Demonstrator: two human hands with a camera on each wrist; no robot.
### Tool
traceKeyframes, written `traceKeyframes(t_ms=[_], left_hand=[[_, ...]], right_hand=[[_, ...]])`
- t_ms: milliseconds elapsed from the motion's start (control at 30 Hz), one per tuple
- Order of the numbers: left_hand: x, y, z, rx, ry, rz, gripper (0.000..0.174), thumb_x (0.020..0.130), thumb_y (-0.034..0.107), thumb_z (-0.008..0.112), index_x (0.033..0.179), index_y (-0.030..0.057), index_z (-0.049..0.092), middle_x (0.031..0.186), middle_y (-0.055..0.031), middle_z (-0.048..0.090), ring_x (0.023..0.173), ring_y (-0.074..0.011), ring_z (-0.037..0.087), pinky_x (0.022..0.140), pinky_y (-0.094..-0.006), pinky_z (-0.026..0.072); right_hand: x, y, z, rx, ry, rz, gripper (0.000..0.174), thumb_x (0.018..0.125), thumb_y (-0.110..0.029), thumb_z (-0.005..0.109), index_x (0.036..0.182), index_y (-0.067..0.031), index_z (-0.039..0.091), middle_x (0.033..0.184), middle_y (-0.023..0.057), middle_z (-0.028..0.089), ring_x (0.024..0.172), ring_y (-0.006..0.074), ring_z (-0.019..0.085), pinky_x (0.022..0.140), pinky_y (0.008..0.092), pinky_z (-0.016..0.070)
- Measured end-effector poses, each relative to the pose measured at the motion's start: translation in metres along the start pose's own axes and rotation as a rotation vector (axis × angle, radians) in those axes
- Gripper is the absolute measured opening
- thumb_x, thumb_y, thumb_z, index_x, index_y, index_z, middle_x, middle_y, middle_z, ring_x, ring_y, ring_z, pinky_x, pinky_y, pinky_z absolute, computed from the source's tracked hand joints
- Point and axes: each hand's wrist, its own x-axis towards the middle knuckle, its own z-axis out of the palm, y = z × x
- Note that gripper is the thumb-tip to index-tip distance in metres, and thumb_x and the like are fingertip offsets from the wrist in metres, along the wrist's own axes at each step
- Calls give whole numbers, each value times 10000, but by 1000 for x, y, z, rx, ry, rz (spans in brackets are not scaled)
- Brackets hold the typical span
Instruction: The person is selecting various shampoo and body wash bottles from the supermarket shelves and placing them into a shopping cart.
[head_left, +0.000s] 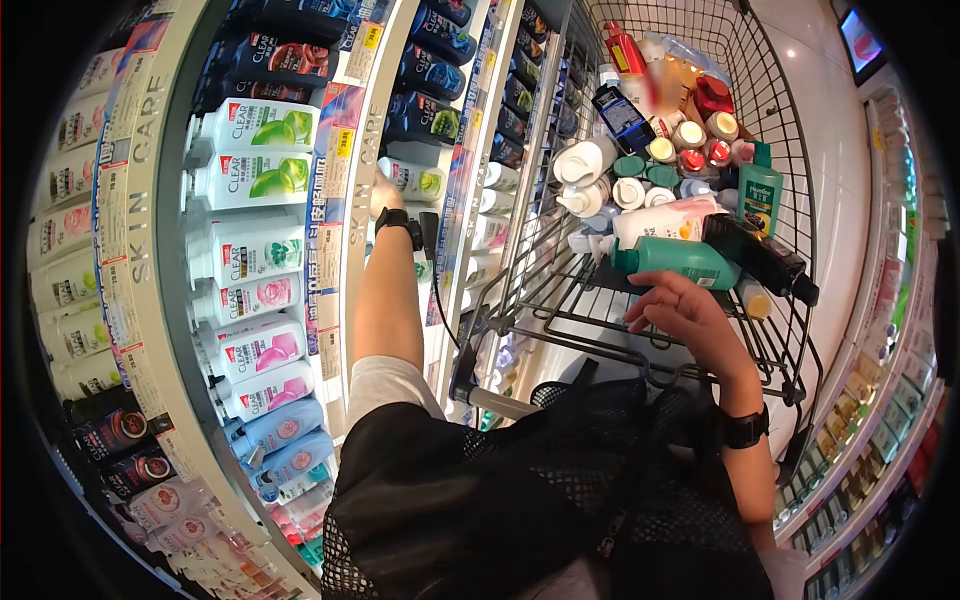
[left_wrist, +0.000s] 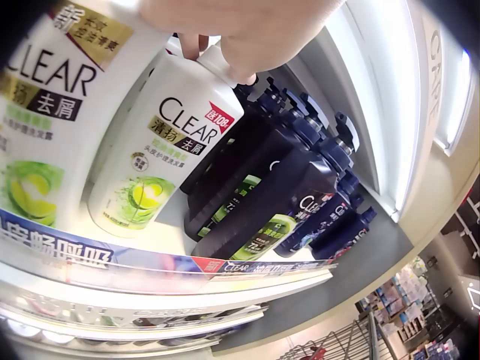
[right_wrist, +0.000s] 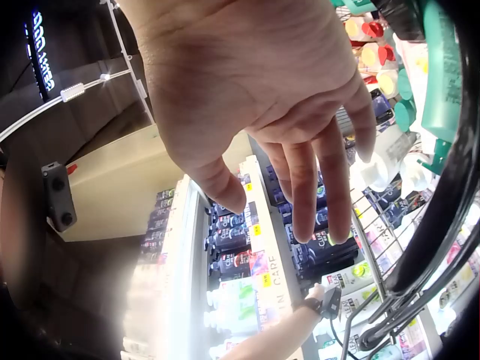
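At the shelf, my left hand (head_left: 382, 194) reaches in among the bottles. In the left wrist view its fingers curl round the neck of a white CLEAR shampoo bottle (left_wrist: 161, 142) with a green and yellow fruit print, slightly tilted. A larger white CLEAR bottle (left_wrist: 52, 112) stands beside it, and dark CLEAR bottles (left_wrist: 262, 202) stand on its other side. My right hand (head_left: 685, 318) hangs with loosely bent fingers over the near end of the shopping cart (head_left: 560, 325), close to a green pump bottle (head_left: 685, 262). Nothing is in that hand.
The cart holds a pile of bottles, including a dark green bottle (head_left: 760, 195), a black bottle (head_left: 765, 260) and a red bottle (head_left: 625, 50). Shelf edges with price strips (head_left: 325, 200) run along the left. Another stocked shelf (head_left: 870, 430) lines the right side of the aisle.
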Motion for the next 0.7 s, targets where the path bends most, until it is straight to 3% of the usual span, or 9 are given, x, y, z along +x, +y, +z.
traceKeyframes(t_ms=[67, 200, 300, 433, 500, 567, 633, 667, 700], left_hand=[[-1, 5, -1, 35, -40, -124, 588, 772, 448, 586, 1089, -46, 540, 1047, -244, 573, 942, -357, 575, 819, -390, 453], [-5, 6, -4, -54, 0, -57, 588, 768, 436, 596, 1078, -60, 539, 1047, -243, 573, 927, -354, 581, 808, -391, 459], [-14, 14, -7, -55, 37, -150, 581, 767, 419, 602, 1057, -81, 538, 1018, -250, 581, 909, -353, 586, 797, -396, 464], [-13, 14, -6, 70, -17, -166, 583, 761, 419, 591, 1014, -103, 539, 983, -273, 576, 918, -357, 579, 804, -416, 462], [-25, 20, -10, 219, 61, -123, 573, 737, 398, 604, 1018, -97, 533, 1015, -258, 561, 963, -371, 553, 835, -418, 447], [-22, 11, -5, 228, -37, -141, 526, 717, 333, 604, 1027, -80, 502, 1083, -248, 517, 1021, -371, 516, 860, -409, 431], [-7, -24, 21, 63, 98, -4, 506, 716, 260, 573, 1069, -70, 424, 1105, -257, 483, 1036, -365, 502, 862, -403, 426], [-9, -21, 14, -24, -37, -115, 514, 711, 179, 560, 1114, -42, 331, 1106, -227, 471, 1016, -330, 502, 847, -388, 424], [-10, -29, 17, -21, -39, -113, 514, 711, 179, 560, 1114, -42, 331, 1106, -227, 471, 1016, -330, 502, 847, -388, 424]], right_hand=[[-1, -6, 1, 6, 6, 13, 344, 861, -103, 513, 1184, -11, 439, 915, 67, 595, 849, 122, 567, 733, 224, 422], [-2, -5, 0, 21, 17, 6, 327, 867, -90, 522, 1172, 3, 445, 910, 65, 582, 847, 107, 554, 765, 230, 448], [-2, -5, -2, 13, 40, 11, 317, 868, -92, 522, 1163, 1, 453, 907, 64, 578, 842, 108, 556, 768, 230, 450], [-1, -4, -2, 8, 42, -5, 313, 869, -95, 522, 1160, -2, 455, 908, 64, 579, 841, 109, 559, 764, 230, 454], [0, -1, -2, 13, 49, -36, 314, 867, -99, 525, 1159, -6, 457, 899, 61, 579, 837, 111, 565, 750, 231, 457], [0, 3, -3, 26, 48, -36, 317, 862, -100, 532, 1157, -10, 459, 886, 58, 579, 832, 109, 570, 734, 233, 459], [1, 5, -3, 11, 27, -44, 319, 858, -98, 535, 1157, -14, 461, 876, 55, 579, 825, 108, 570, 726, 233, 458], [1, 6, -3, 17, 27, -42, 319, 858, -98, 535, 1157, -14, 461, 876, 55, 579, 825, 108, 570, 726, 233, 458], [1, 6, -3, 16, 27, -46, 319, 856, -96, 536, 1156, -15, 461, 872, 54, 580, 825, 106, 570, 726, 231, 456]])
